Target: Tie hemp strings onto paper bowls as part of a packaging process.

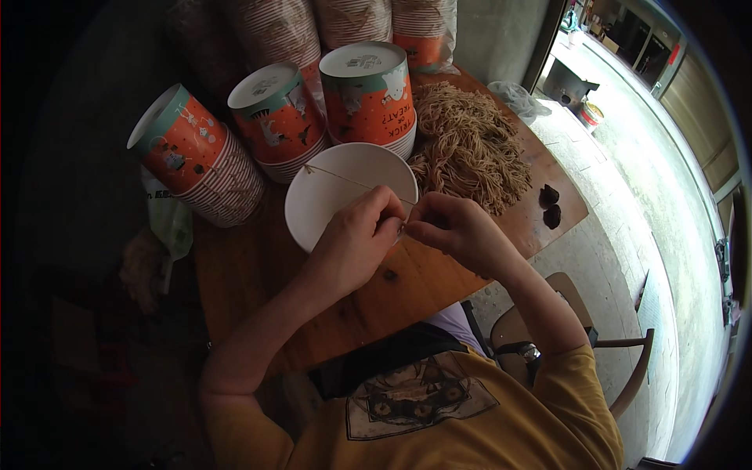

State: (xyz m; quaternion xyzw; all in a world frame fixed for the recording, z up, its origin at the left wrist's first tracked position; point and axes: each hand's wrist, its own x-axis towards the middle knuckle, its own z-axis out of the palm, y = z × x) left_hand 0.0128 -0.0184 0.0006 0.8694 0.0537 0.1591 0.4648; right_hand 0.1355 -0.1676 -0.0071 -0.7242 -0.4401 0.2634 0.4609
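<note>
A round paper bucket (313, 205) with a white inside lies tipped with its mouth toward me. A thin tan cord (337, 175) runs across its mouth from a knot at the far-left rim to my fingers at the right rim. My left hand (356, 239) is closed, its thumb and fingers pinched over the near-right rim. My right hand (454, 225) is pinched close beside it, fingertips almost touching the left ones. Both hands seem to grip the cord's end; the exact pinch point is hidden by the fingers.
Stacks of upside-down orange and green paper buckets (274, 125) stand behind, with bagged stacks (352, 19) farther back. A heap of tan cords (470, 149) lies right of them on the wooden table (266, 290). Two dark pieces (551, 215) sit near the right edge. A chair (517, 333) stands beside me.
</note>
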